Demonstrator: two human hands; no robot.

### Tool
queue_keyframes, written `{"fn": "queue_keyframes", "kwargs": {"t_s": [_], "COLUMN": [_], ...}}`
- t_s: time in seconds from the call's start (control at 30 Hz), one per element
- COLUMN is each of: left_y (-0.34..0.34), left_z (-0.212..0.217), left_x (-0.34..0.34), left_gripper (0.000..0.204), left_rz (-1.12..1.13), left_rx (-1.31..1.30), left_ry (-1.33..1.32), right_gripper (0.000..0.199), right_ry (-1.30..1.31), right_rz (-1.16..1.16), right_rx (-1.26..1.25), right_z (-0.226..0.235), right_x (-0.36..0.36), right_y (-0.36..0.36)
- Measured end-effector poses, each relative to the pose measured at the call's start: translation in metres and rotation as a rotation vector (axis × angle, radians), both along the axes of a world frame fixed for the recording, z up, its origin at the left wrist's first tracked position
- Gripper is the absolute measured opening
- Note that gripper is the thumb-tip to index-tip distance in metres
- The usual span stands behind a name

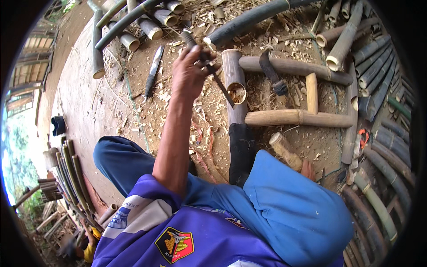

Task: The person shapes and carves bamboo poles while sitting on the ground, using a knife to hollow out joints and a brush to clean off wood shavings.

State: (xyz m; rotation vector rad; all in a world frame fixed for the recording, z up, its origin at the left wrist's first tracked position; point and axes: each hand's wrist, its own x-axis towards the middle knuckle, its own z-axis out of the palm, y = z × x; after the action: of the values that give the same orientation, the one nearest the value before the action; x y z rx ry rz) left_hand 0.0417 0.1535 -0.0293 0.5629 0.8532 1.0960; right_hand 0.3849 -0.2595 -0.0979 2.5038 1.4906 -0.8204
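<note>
My left hand (190, 73) is closed around the dark handle of a long chisel (222, 90). The chisel's blade slants down to the left edge of a hole in a bamboo post (234, 69); whether it touches is hard to tell. Pale chips lie inside the hole. Beyond my bent right knee, my right hand (308, 170) grips the thin end of a short bamboo mallet (284, 150), with most of its fingers hidden. A dark-clad foot (241, 151) rests against the post's near end. Two bamboo rails join the post into a frame (300, 118).
A curved dark blade (268, 66) lies across the frame's far rail. To the left, a knife (154, 69) rests on the chip-strewn ground. Bamboo poles (138, 29) lie at the far left, with more stacked (378, 66) at right. Another person (84, 244) is at lower left.
</note>
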Motion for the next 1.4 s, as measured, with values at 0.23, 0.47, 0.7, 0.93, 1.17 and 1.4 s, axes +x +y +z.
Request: {"fn": "queue_keyframes", "kwargs": {"t_s": [0.23,0.47,0.7,0.93,1.17,1.4], "left_y": [-0.043,-0.111,-0.085,-0.07,-0.083,-0.018], "left_z": [-0.011,-0.048,-0.052,-0.039,-0.035,-0.029], "left_x": [0.119,0.136,0.142,0.099,0.099,0.115], "left_gripper": [0.025,0.034,0.023,0.021,0.016,0.027], "left_rz": [-0.61,-0.798,-0.646,-0.526,-0.53,-0.753], "left_rx": [0.448,0.933,0.865,0.828,0.802,0.39], "left_ry": [0.672,1.198,1.239,0.985,0.904,0.641], "right_gripper": [0.077,0.094,0.081,0.087,0.086,0.1], "right_ry": [0.479,1.28,1.001,0.605,0.502,0.635], "right_rz": [-0.373,-1.086,-0.842,-0.117,-0.071,-0.281], "right_rx": [0.164,0.369,0.915,0.63,1.011,0.644], "right_z": [0.048,0.103,0.114,0.111,0.114,0.116], "right_x": [-0.017,-0.073,-0.077,-0.097,-0.105,-0.092], "right_y": [0.008,0.035,0.107,0.17,0.166,0.156]}}
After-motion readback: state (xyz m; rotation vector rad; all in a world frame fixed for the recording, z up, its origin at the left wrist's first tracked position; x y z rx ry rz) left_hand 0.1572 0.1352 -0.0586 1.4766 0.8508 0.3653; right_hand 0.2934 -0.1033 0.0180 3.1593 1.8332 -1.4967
